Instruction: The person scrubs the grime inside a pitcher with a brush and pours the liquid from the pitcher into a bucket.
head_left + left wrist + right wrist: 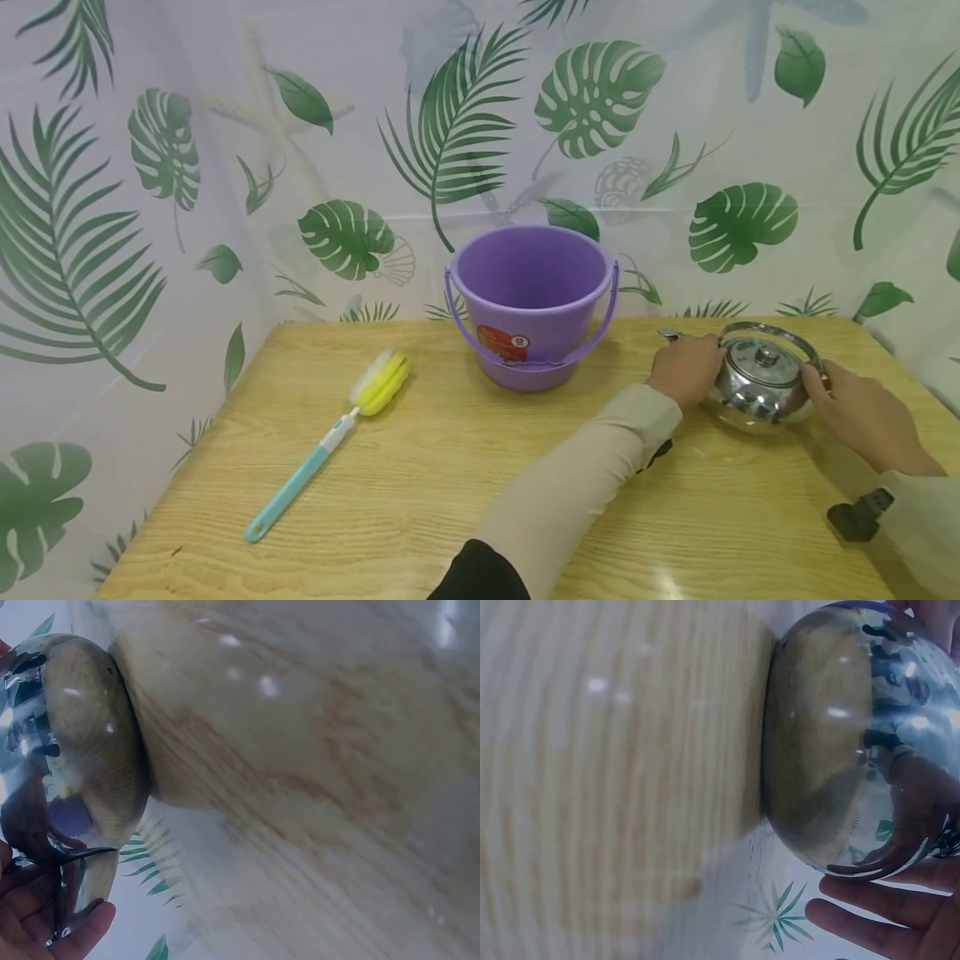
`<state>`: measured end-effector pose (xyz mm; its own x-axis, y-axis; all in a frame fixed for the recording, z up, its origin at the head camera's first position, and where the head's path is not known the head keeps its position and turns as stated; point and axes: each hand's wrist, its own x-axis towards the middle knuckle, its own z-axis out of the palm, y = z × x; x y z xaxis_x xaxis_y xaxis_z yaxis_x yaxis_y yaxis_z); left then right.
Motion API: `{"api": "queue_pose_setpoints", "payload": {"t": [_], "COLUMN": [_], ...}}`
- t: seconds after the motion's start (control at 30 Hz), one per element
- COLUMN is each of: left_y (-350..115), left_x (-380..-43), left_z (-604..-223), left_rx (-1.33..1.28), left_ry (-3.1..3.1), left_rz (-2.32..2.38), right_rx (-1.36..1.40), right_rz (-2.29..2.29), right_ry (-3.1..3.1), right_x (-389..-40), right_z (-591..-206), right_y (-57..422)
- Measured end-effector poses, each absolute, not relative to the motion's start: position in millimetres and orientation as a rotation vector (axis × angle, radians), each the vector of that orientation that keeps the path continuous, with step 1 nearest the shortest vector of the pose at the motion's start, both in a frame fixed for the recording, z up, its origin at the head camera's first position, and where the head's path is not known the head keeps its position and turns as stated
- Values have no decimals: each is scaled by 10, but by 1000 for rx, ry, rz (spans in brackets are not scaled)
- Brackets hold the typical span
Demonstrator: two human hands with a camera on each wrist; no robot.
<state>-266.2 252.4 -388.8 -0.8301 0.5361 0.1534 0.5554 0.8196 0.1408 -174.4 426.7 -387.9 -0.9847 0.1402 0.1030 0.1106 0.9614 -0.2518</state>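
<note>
A shiny metal kettle (759, 392) with a lid and a hoop handle is at the right of the wooden table, its spout pointing left. My left hand (686, 369) grips the spout, and the tip pokes out beyond the fingers. In the left wrist view, fingers (86, 934) curl around the spout beside the round body. My right hand (862, 408) holds the opposite side, thumb near the foot of the handle. The right wrist view shows long, nearly straight fingers (877, 907) by the kettle's side; the palm is mostly out of frame.
A purple bucket (525, 333) with its handle hanging in front stands at the back middle of the table (420, 500). Left of it lies a bottle brush (322, 454) with a yellow and white sponge head. A leaf-patterned curtain (465, 100) hangs behind.
</note>
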Motion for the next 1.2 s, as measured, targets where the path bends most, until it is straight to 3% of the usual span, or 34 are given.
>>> {"api": "queue_pose_setpoints", "payload": {"t": [0.73,1.2], "left_y": [2478,2485], "left_x": [-2676,-2666], "left_z": [-3920,-3847], "left_rx": [-921,-1016], "left_ry": [-2747,-3071], "left_rz": [-197,-295], "right_rx": [-179,-31], "right_rz": [403,661], "right_ry": [-2871,-3106], "right_x": [-1775,-1805], "right_z": [-3931,-3959], "right_y": [4224,4363]}}
